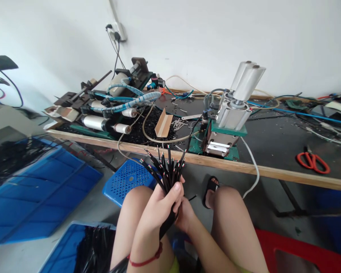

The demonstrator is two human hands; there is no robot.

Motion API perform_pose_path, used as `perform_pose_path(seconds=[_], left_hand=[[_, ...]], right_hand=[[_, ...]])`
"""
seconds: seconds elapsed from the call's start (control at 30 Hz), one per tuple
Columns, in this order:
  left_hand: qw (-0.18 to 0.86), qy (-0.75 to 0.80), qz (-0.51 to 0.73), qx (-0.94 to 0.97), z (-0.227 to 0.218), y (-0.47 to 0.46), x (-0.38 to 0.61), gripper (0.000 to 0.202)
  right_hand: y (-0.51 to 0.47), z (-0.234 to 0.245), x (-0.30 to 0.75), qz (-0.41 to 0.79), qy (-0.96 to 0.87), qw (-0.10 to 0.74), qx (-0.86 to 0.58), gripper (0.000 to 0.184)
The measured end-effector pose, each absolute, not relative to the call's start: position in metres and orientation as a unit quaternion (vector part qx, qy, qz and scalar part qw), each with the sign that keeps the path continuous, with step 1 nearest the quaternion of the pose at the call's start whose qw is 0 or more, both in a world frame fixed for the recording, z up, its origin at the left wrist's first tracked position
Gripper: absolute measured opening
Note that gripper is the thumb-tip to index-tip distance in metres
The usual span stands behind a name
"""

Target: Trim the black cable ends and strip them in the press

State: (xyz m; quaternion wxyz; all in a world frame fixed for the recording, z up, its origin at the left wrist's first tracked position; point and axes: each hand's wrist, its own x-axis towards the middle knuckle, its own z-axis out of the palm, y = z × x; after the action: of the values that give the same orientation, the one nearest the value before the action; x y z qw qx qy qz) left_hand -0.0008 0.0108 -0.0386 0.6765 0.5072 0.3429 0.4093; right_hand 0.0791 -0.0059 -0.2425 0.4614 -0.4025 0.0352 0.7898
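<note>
My left hand (167, 199), with a red cord bracelet at its wrist, is closed round a bundle of black cables (166, 172). The cable tips fan out upward, and small red, green and white wire ends show at them. On the bundle's right side my right hand (184, 215) is closed against the same cables, its fingers partly hidden behind them. Both hands are above my lap, just short of the table edge. The lower part of the bundle runs down behind my left wrist.
A pneumatic machine (229, 110) stands at the table edge, with more cylinders (95, 123) at left. Red-handled scissors (312, 162) lie at right. A cardboard piece (163, 124) lies among black scraps. Below are a blue stool (127, 180) and blue bins (74, 178) with black cables.
</note>
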Motion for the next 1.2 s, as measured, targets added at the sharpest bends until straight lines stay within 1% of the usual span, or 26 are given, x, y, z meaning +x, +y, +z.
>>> perform_pose_path(seconds=[0.03, 0.07, 0.17, 0.2, 0.3, 0.43, 0.5, 0.57, 0.6, 0.67, 0.7, 0.73, 0.83, 0.93, 1.1, 1.2], left_hand=[[0.677, 0.348, 0.405, 0.507, -0.038, 0.011, -0.001, 0.061], [0.675, 0.357, 0.402, 0.505, -0.038, 0.011, 0.000, 0.061], [0.664, 0.381, 0.410, 0.496, -0.036, 0.012, 0.003, 0.057], [0.660, 0.387, 0.417, 0.491, -0.036, 0.013, 0.004, 0.055], [0.647, 0.406, 0.439, 0.473, -0.036, 0.014, 0.006, 0.050], [0.635, 0.423, 0.464, 0.451, -0.036, 0.014, 0.006, 0.051], [0.633, 0.423, 0.468, 0.449, -0.034, 0.013, 0.006, 0.052], [0.630, 0.424, 0.467, 0.452, -0.033, 0.013, 0.006, 0.054], [0.630, 0.426, 0.465, 0.454, -0.033, 0.012, 0.007, 0.055], [0.634, 0.422, 0.453, 0.462, -0.033, 0.012, 0.007, 0.056], [0.640, 0.415, 0.444, 0.470, -0.033, 0.011, 0.008, 0.055], [0.645, 0.405, 0.435, 0.479, -0.033, 0.011, 0.008, 0.055], [0.656, 0.379, 0.423, 0.496, -0.035, 0.011, 0.007, 0.052], [0.659, 0.372, 0.435, 0.488, -0.039, 0.010, 0.002, 0.047], [0.645, 0.342, 0.468, 0.497, -0.040, 0.009, -0.001, 0.041], [0.626, 0.357, 0.495, 0.485, -0.040, 0.011, 0.000, 0.029]], right_hand=[[-0.006, -0.240, 0.081, 0.794, 0.043, 0.447, -0.410, 0.035], [-0.005, -0.237, 0.083, 0.800, 0.048, 0.431, -0.415, 0.039], [-0.008, -0.222, 0.089, 0.820, 0.040, 0.398, -0.410, 0.072], [-0.011, -0.217, 0.090, 0.826, 0.030, 0.388, -0.407, 0.079], [-0.025, -0.202, 0.090, 0.836, -0.015, 0.360, -0.414, 0.088], [-0.063, -0.169, 0.099, 0.807, -0.107, 0.352, -0.461, 0.094], [-0.080, -0.137, 0.112, 0.743, -0.207, 0.392, -0.500, 0.090], [-0.088, -0.099, 0.128, 0.591, -0.378, 0.458, -0.546, 0.081], [-0.085, -0.080, 0.134, 0.515, -0.430, 0.485, -0.560, 0.074], [-0.071, -0.049, 0.143, 0.403, -0.466, 0.534, -0.579, 0.053], [-0.060, -0.038, 0.144, 0.369, -0.463, 0.556, -0.583, 0.042], [-0.049, -0.029, 0.144, 0.348, -0.457, 0.577, -0.581, 0.035], [-0.020, -0.017, 0.137, 0.334, -0.432, 0.629, -0.553, 0.031], [-0.011, -0.013, 0.129, 0.327, -0.411, 0.664, -0.532, 0.028], [-0.019, -0.015, 0.123, 0.348, -0.395, 0.691, -0.495, 0.024], [-0.021, -0.025, 0.117, 0.348, -0.377, 0.702, -0.495, 0.022]])
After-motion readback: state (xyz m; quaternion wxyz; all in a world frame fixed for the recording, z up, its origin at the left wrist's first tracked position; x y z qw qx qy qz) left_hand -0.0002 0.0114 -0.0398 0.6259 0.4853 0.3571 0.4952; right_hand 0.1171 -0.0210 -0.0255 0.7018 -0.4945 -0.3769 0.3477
